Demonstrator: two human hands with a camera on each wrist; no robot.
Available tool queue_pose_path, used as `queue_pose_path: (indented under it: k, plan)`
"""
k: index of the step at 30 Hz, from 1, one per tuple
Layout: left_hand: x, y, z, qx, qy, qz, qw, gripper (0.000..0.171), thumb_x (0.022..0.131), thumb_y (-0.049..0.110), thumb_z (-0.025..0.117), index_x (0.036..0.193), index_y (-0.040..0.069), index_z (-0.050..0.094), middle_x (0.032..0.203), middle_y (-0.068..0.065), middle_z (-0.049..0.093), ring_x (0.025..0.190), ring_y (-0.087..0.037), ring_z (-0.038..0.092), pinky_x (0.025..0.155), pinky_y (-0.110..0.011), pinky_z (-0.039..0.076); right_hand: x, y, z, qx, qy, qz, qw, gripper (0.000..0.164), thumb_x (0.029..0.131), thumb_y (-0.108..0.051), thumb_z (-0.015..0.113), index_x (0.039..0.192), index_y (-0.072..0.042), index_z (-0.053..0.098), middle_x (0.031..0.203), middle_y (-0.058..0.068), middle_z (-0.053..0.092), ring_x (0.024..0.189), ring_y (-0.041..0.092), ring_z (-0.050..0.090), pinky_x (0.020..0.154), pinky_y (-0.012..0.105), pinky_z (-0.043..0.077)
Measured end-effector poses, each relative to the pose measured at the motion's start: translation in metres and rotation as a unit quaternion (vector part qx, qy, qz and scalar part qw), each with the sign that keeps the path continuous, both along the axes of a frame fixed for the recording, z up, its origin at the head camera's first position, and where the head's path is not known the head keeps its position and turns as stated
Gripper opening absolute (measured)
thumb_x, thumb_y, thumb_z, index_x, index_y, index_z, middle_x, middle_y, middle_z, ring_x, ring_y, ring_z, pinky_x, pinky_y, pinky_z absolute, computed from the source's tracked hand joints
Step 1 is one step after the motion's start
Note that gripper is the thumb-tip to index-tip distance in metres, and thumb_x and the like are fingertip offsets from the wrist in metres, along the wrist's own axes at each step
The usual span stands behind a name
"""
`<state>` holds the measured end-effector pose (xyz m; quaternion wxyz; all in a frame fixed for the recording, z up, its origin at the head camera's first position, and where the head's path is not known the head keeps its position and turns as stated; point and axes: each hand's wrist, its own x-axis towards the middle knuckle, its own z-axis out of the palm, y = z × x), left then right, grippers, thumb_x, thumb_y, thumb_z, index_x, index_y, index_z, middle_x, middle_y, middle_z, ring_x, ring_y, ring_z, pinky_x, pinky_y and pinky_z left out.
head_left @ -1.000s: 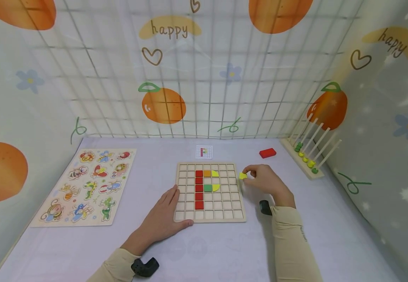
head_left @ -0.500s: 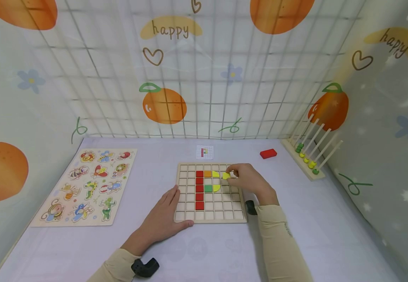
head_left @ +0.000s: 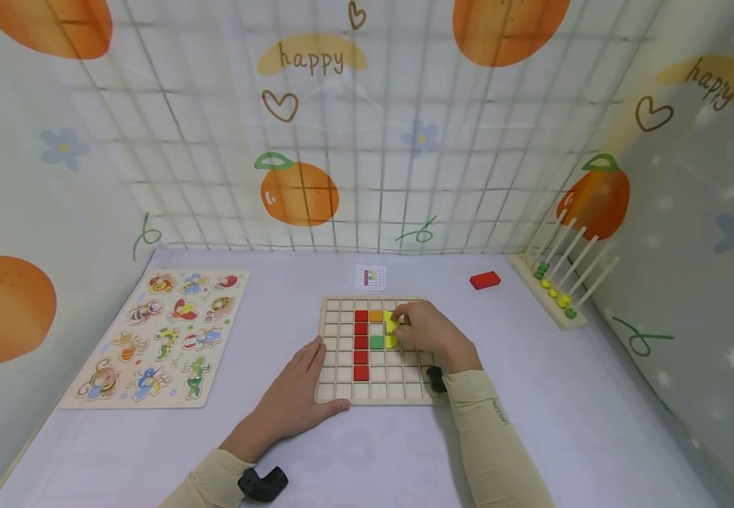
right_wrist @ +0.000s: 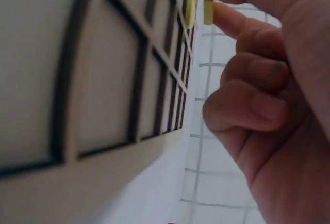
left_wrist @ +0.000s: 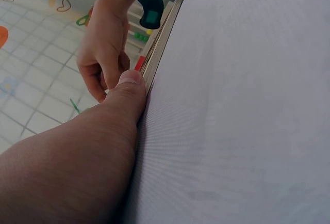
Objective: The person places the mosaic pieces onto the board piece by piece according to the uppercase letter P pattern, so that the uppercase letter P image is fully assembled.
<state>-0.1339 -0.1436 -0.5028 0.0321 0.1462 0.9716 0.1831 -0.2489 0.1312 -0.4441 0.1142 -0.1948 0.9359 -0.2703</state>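
A wooden grid board lies at the middle of the table. In it a column of red square tiles stands beside an orange tile, a green tile and yellow tiles. My left hand rests against the board's near left corner, fingers along its left side and thumb at the front edge. Over the board, my right hand pinches a small yellow tile between thumb and index finger. In the right wrist view that tile is apart from the board. The right fingers partly cover the yellow tiles in the head view.
Behind the board lies a small pattern card. A red block sits to its right, near a bead rack with upright pegs. On the left lies an insect picture puzzle. A printed curtain hangs behind the table.
My right hand has moved left with the yellow tile, from beside the board's right edge to above the other yellow pieces. The left hand stays at the board's corner.
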Motion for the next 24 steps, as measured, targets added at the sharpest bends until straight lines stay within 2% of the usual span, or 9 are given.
queue_pose_path:
  k: [7,14,18,24]
  plan:
    - [-0.0006,0.0008,0.0019,-0.006,0.005,0.001,1.0,0.121,0.08,0.085,0.058,0.163,0.007,0.02,0.173,-0.007,0.014,0.158,-0.027,0.021,0.125,-0.046,0.032,-0.0007,0.0006,-0.0021,-0.002,-0.001,-0.013,1.0,0.023,0.094,-0.015,0.065,0.114,-0.01,0.074,0.064,-0.001,0.045,0.059,0.013,0.041,0.056,0.027,0.032]
    - [0.0008,0.0013,0.0042,-0.003,0.001,0.004,1.0,0.12,0.08,0.082,0.061,0.163,0.006,0.019,0.173,-0.008,0.014,0.158,-0.028,0.02,0.125,-0.047,0.031,-0.0035,0.0078,-0.0071,0.003,0.017,-0.022,1.0,0.015,0.095,-0.019,0.068,0.107,-0.013,0.076,0.065,-0.001,0.047,0.062,0.013,0.042,0.059,0.027,0.035]
    - [0.0011,0.0011,0.0041,-0.002,-0.002,0.005,1.0,0.12,0.081,0.081,0.061,0.164,0.007,0.018,0.173,-0.008,0.014,0.158,-0.028,0.02,0.125,-0.048,0.031,-0.0025,0.0079,-0.007,0.003,0.006,-0.026,1.0,0.014,0.094,-0.02,0.07,0.105,-0.013,0.076,0.065,-0.001,0.048,0.064,0.014,0.045,0.059,0.027,0.036]
    - [0.0007,0.0011,0.0043,-0.005,0.002,0.0,1.0,0.12,0.081,0.082,0.06,0.164,0.006,0.019,0.173,-0.008,0.014,0.158,-0.028,0.02,0.125,-0.047,0.031,-0.0008,0.0066,-0.0059,0.004,0.012,-0.024,1.0,0.014,0.095,-0.019,0.071,0.105,-0.011,0.076,0.067,0.0,0.051,0.066,0.014,0.047,0.063,0.028,0.039]
